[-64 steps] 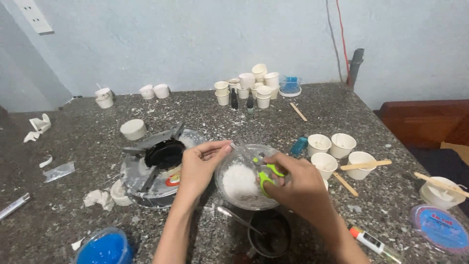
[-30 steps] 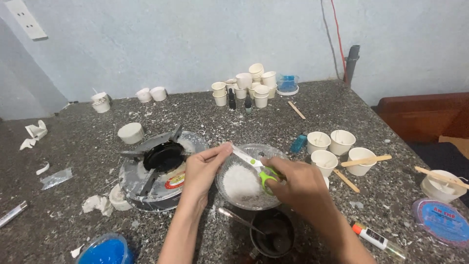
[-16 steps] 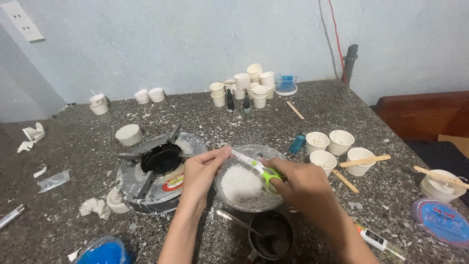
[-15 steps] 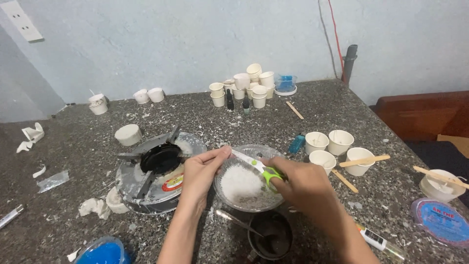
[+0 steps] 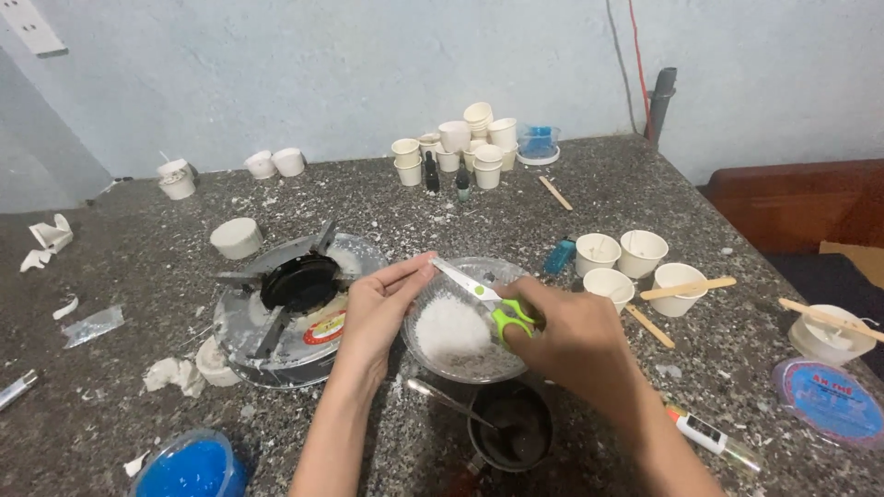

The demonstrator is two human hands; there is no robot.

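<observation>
Over the clear glass bowl of white powder (image 5: 460, 331), green-handled scissors (image 5: 483, 299) are gripped by the right hand (image 5: 575, 340), blades now raised toward the left hand's (image 5: 382, 308) pinched fingertips.

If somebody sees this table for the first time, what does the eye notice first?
In the middle, the right hand holds green-handled scissors over a clear bowl of white powder, and the left hand meets the blade tips. Left of the bowl sits a small round burner; white paper cups cluster near the wall.
</observation>
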